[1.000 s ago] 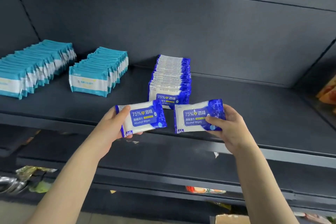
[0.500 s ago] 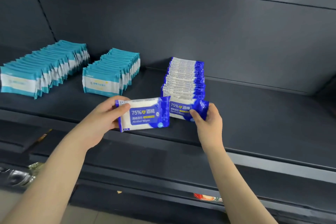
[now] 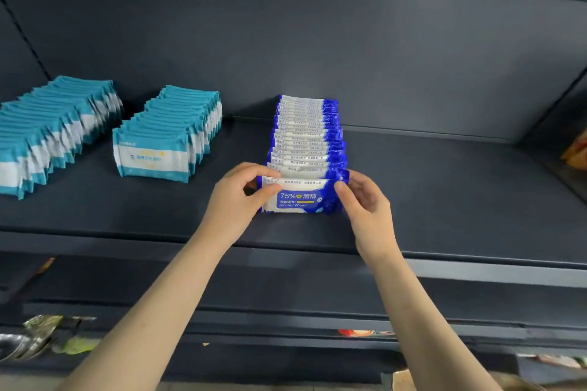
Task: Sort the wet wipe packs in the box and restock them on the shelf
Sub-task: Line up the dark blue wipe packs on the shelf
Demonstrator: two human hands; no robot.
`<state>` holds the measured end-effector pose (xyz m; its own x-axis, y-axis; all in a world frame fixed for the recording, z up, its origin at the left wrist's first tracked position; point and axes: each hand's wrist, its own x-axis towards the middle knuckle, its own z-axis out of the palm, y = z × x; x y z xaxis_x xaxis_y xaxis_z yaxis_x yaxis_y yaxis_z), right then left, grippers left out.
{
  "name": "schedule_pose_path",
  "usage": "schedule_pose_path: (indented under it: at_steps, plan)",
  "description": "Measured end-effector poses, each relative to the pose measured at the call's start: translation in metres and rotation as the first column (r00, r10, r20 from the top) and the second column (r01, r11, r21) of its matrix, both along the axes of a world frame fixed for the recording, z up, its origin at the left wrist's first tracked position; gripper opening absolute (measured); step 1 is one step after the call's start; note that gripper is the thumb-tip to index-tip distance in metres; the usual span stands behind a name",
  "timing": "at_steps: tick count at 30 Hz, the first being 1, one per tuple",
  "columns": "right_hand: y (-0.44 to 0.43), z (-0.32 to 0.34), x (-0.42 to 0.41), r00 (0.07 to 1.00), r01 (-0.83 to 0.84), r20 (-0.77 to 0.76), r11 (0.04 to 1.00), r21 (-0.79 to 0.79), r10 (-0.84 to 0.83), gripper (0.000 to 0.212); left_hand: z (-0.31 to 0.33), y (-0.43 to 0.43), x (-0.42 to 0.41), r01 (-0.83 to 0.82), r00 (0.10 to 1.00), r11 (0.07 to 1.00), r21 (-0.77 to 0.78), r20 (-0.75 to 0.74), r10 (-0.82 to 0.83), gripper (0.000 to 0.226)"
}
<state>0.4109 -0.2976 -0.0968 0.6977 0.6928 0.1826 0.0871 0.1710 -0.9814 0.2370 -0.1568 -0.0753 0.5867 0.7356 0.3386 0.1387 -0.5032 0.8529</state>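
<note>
A row of blue-and-white alcohol wipe packs (image 3: 309, 133) stands on edge on the dark shelf (image 3: 444, 200), running back toward the wall. At its front stands one more blue pack (image 3: 298, 197), label facing me. My left hand (image 3: 236, 200) pinches this front pack's left end with thumb and fingers. My right hand (image 3: 365, 200) holds its right end, fingers curled round the blue edge. Both packs I carried now stand at the front of the row.
Two rows of teal-and-white wipe packs, one (image 3: 171, 143) mid-left and one (image 3: 47, 133) far left, stand on the same shelf. Orange goods (image 3: 579, 152) sit at the right edge. Lower shelves hold loose items, and a cardboard box corner (image 3: 403, 379) shows at the bottom.
My right hand set its pack against the row's front, then my left hand brought its pack in front of it. Both hands now meet on the front pack.
</note>
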Motion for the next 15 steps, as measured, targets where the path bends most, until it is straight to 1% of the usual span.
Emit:
schedule_pose_path:
  at_steps: [1,2,6,9,12,15]
  plan:
    - [0.0,0.0,0.0,1.0,-0.01,0.0,1.0,0.007,0.01,0.037,-0.001,0.001,0.003,-0.016,1.0,0.997,0.081,-0.005,0.017,0.014]
    - [0.0,0.0,0.0,1.0,-0.01,0.011,1.0,0.004,0.01,0.04,-0.002,0.002,0.005,-0.027,1.0,0.992,0.124,0.0,0.027,0.016]
    - [0.002,-0.002,0.001,0.983,0.083,0.174,0.991,-0.105,-0.064,0.042,-0.005,0.009,0.012,-0.063,0.998,0.985,0.16,0.017,0.061,0.025]
    - [0.004,-0.005,0.002,0.967,0.134,0.232,0.986,-0.098,-0.108,0.039,-0.008,0.014,0.01,-0.029,0.998,0.971,0.238,-0.04,0.04,0.04]
    - [0.004,-0.006,0.001,0.959,0.166,0.247,0.983,-0.084,-0.14,0.038,-0.013,0.015,0.004,0.04,0.994,0.961,0.275,-0.113,-0.009,0.052]
    - [0.006,-0.006,-0.001,0.961,0.184,0.223,0.979,-0.085,-0.161,0.038,-0.014,0.016,0.003,0.053,0.99,0.956,0.288,-0.141,-0.013,0.054]
